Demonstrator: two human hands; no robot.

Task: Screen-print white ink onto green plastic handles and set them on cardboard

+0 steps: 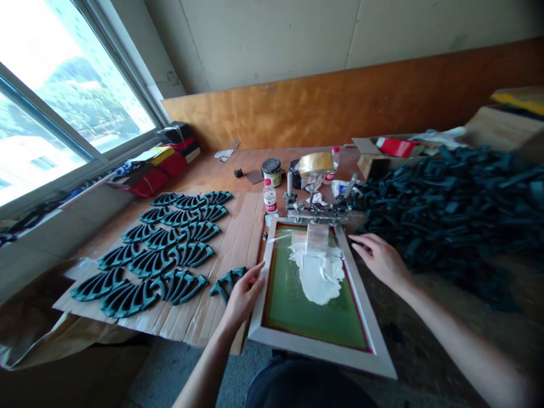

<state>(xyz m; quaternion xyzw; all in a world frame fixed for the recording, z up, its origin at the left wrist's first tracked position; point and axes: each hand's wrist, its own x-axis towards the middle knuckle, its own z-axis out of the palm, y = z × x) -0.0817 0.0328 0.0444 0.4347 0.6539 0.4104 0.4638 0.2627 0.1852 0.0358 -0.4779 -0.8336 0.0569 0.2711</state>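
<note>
A screen-printing frame (386,354) with a silver rim and green mesh lies in front of me. White paste (318,289) is spread on the mesh, and a clear squeegee (317,241) rests at its far end. My left hand (244,292) is at the frame's left rail, its fingers stretched out and seeming to touch the rim. Close behind it, a dark green ribbed part (225,281) lies on the cardboard, partly hidden. Beside the right rail is my right hand (380,258), its thumb and fingertips drawn close around something dark that I cannot make out.
Dark green fan-shaped parts (131,294) lie in rows on the cardboard (242,226) to the left. A large pile of dark green pieces (450,204) fills the right. Behind the frame are a metal hinge clamp (314,214), a bottle (270,197) and a jar (272,171).
</note>
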